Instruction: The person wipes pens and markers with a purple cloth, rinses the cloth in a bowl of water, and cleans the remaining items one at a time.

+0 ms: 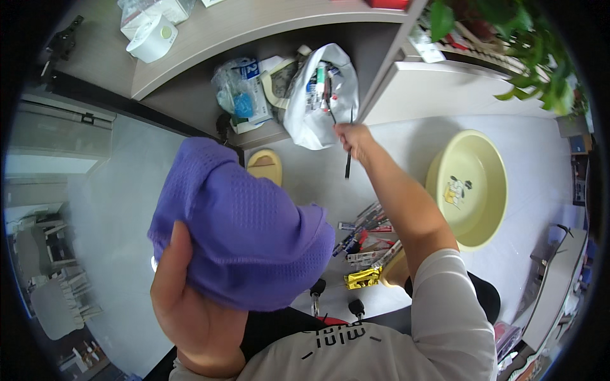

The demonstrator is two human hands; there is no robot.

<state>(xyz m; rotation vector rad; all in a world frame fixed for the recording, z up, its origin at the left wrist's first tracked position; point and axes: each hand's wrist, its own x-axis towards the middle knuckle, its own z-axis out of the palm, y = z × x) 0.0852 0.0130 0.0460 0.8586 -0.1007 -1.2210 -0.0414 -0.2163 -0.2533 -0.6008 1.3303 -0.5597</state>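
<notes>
My left hand (190, 295) holds a crumpled purple cloth (248, 228) close to the camera, thumb on top of it and the other fingers hidden beneath. Reaching forward, my right hand (353, 139) grips a thin dark pen-like stick (348, 166) at the rim of a white bag (310, 126). Pens and markers (320, 85) lie inside that bag, which leans at the opening of a low cabinet compartment. On the floor below my right forearm is a pile of pens (367, 228), with a shiny gold packet (362, 278) at its lower end.
A pale yellow basin (499, 190) stands on the floor at right. One yellow slipper (267, 164) is near the cabinet (267, 33). Plastic-wrapped items (238, 90) fill the compartment's left part. Green leaves (562, 85) hang at upper right; chair casters (317, 287) are near me.
</notes>
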